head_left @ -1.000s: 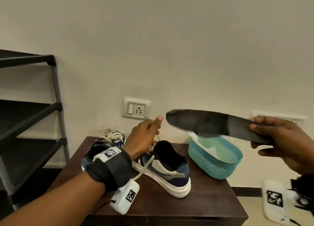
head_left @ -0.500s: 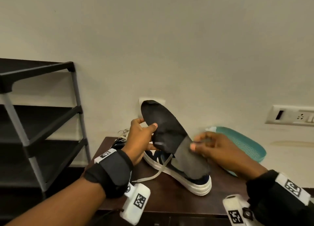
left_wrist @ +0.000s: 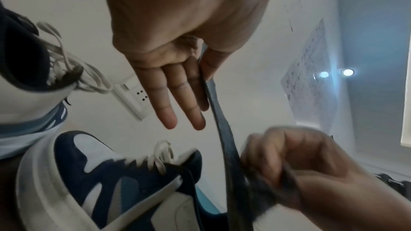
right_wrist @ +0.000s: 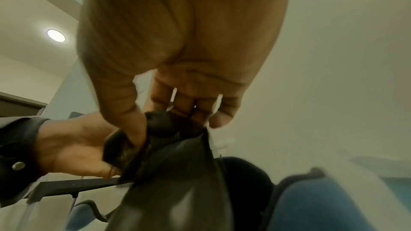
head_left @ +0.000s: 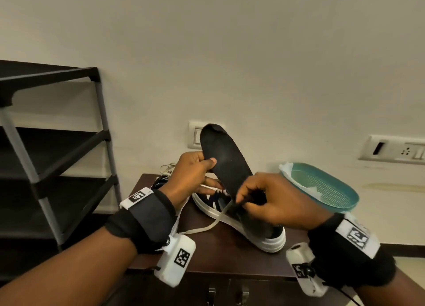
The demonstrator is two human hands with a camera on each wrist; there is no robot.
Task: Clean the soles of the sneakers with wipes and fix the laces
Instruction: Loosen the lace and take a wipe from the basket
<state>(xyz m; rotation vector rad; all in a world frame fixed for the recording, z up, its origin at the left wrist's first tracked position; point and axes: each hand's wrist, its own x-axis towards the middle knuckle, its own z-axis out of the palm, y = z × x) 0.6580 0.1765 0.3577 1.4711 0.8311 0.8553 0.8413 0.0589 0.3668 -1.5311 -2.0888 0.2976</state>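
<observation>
Black shelving (head_left: pixel 53 144) stands at the far left beside the dark table (head_left: pixel 225 257). Left hand (head_left: pixel 190 174) pinches the upright black insole (head_left: pixel 224 160) near its top while the right hand (head_left: pixel 273 202) has its fingers clamped on the lower part, above the blue-and-white sneaker (head_left: pixel 241 218). Teal basket (head_left: pixel 322 186) sits at the right.

Black insole (head_left: pixel 226 163) upright in sneaker (head_left: pixel 239 216)

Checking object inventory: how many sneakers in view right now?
2. One sneaker lies on the dark table under both hands, below the insole. The second sneaker sits behind the left hand, mostly hidden in the head view.
</observation>
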